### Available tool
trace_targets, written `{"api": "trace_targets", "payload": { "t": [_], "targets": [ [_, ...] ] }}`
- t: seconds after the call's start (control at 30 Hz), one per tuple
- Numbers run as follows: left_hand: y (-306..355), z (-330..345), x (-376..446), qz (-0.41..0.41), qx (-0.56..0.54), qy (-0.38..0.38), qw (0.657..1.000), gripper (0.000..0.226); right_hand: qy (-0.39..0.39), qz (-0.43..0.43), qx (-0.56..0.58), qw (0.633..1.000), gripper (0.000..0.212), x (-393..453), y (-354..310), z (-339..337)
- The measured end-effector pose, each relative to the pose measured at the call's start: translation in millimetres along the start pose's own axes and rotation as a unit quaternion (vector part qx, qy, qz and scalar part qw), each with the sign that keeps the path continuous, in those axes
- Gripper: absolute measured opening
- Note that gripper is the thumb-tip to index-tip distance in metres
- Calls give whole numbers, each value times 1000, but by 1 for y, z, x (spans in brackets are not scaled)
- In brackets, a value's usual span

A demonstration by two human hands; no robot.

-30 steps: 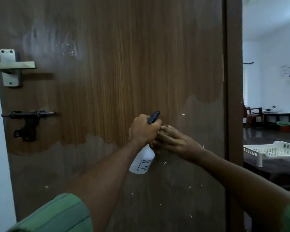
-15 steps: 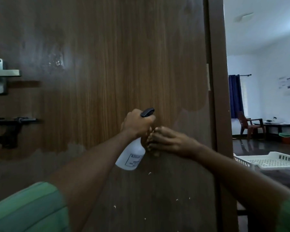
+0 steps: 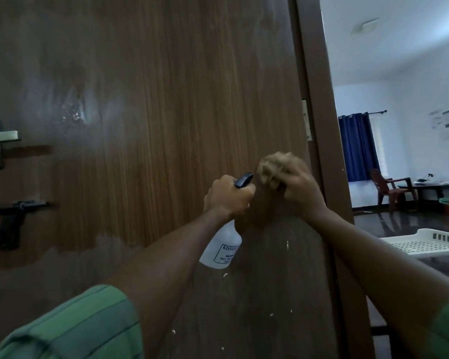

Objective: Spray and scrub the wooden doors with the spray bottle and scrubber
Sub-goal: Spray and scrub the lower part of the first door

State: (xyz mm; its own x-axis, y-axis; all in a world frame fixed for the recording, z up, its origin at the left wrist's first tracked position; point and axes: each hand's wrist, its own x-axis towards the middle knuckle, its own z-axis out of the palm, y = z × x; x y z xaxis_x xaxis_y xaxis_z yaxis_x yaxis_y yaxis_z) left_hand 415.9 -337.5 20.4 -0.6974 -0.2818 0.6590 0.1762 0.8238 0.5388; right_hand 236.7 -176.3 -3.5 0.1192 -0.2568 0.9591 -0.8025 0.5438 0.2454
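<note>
while both arms reach forward, the scene reads:
wooden door (image 3: 153,125): fills the view, its lower part duller and flecked with pale bits.
left hand (image 3: 227,196): clenched around the neck of the spray bottle (image 3: 222,248), whose white body hangs tilted just in front of the door.
right hand (image 3: 296,186): grasping the tan scrubber (image 3: 270,164), pressed on the door near its right edge.

- Brown wood-grain door (image 3: 166,125), upright, its lower part dull and speckled white.
- White plastic spray bottle (image 3: 222,248) with black trigger, tilted, near the door's right edge.
- Tan fibrous scrubber (image 3: 268,165), pressed against the door beside its right edge.
</note>
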Motion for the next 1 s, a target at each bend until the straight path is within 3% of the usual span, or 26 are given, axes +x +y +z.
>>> {"api": "trace_targets", "payload": {
  "t": [0.03,0.1,0.23,0.3,0.33,0.43,0.5,0.67,0.77,0.9,1.0],
  "targets": [
    [1,4,4,-2,4,1,1000,32,36,91,7,995,57,8,-6,0],
    [6,12,9,2,1,-2,1000,33,39,128,4,991,62,-3,-22,8],
    [14,30,20,2,-8,3,1000,33,-64,-99,-14,993,62,-84,-28,7],
    [21,40,26,2,-8,1,1000,32,-80,-160,-31,983,58,-72,-2,-5],
    [24,43,29,4,-12,-8,1000,32,-58,-142,-20,988,56,-51,12,-7],
    [37,57,34,6,-31,-25,999,30,19,59,-14,998,58,18,34,-14],
    [47,65,35,18,-32,-27,999,30,49,121,-16,991,55,22,35,-10],
    [70,68,43,14,-31,-14,999,33,10,64,-17,998,56,-66,18,5],
    [72,73,47,20,-35,-24,999,29,8,28,9,1000,52,-30,45,-4],
    [59,84,41,8,-49,-31,998,32,61,131,6,989,50,20,42,-8],
    [40,96,20,2,-64,-34,997,32,76,176,5,981,60,-49,6,8]
  ]
}}
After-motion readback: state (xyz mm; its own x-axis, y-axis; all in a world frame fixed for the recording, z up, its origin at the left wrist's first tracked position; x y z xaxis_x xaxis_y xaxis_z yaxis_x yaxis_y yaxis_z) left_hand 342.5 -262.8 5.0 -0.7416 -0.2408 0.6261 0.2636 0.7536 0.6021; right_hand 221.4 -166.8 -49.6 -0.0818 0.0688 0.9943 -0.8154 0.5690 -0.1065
